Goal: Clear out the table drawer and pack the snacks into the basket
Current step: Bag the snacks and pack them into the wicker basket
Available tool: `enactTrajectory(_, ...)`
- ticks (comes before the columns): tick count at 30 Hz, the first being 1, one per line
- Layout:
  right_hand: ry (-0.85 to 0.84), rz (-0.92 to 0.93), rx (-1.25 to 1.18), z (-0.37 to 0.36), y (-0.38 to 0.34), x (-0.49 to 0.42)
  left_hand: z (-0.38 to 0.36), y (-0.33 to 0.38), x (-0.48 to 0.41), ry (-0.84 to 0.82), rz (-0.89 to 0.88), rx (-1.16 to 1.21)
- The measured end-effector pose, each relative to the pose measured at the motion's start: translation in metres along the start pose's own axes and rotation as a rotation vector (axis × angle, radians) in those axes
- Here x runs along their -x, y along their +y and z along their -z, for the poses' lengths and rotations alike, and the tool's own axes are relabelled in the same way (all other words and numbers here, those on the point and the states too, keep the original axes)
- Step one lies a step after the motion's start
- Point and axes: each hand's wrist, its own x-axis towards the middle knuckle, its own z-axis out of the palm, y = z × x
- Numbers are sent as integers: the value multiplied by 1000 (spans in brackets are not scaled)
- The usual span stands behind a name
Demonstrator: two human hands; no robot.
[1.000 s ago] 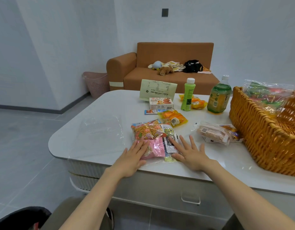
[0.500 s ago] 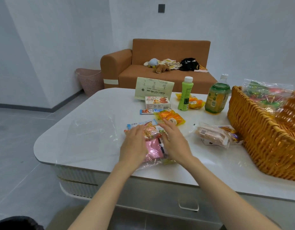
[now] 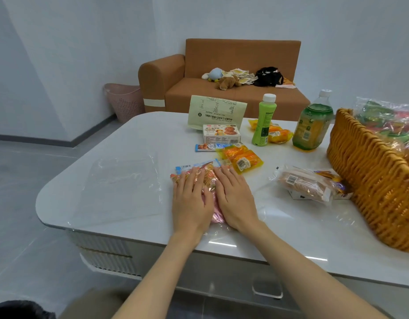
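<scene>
Seen from the head camera, my left hand [image 3: 191, 203] and right hand [image 3: 233, 199] lay flat side by side at the centre of the frame, fingers straight and gripping nothing. Both pressed down on a clear bag of snacks [image 3: 208, 178] near the front edge of the white table [image 3: 130, 139]. The woven basket [image 3: 371, 180] stood at the right edge, well apart from my hands, with a wrapped bread packet [image 3: 302, 185] just beside it and the drawer handle [image 3: 266, 288] showing at the lower right.

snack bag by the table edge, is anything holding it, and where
Nothing is held: left hand and right hand press flat on top of the snack bag.
</scene>
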Motion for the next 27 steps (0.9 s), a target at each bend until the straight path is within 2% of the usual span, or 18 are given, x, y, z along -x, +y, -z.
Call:
enactTrajectory(4,-112,119,22,10,21,3,3,-7,2,-23,-60,28)
enactTrajectory(8,-143,108,-14,20,22,7,4,-6,3,-82,-62,19)
enactTrajectory(11,-176,109,66,26,18,9,8,-5,-3,-192,-40,1)
enactTrajectory(14,-37,183,181,37,12,10,21,-8,-5,-293,-29,28)
enactTrajectory(17,101,282,164,53,1,18,31,-21,-1,-333,-44,-9)
enactTrajectory(20,-60,368,127,73,-4,39,48,-33,-1,-378,-129,-85)
enactTrajectory(23,-260,404,249,74,3,59,69,-34,9,-464,-214,-334)
enactTrajectory(25,-366,356,343,65,11,65,76,-33,16,-483,-251,-423)
enactTrajectory(27,-337,335,400,57,16,68,72,-35,20,-494,-237,-367)
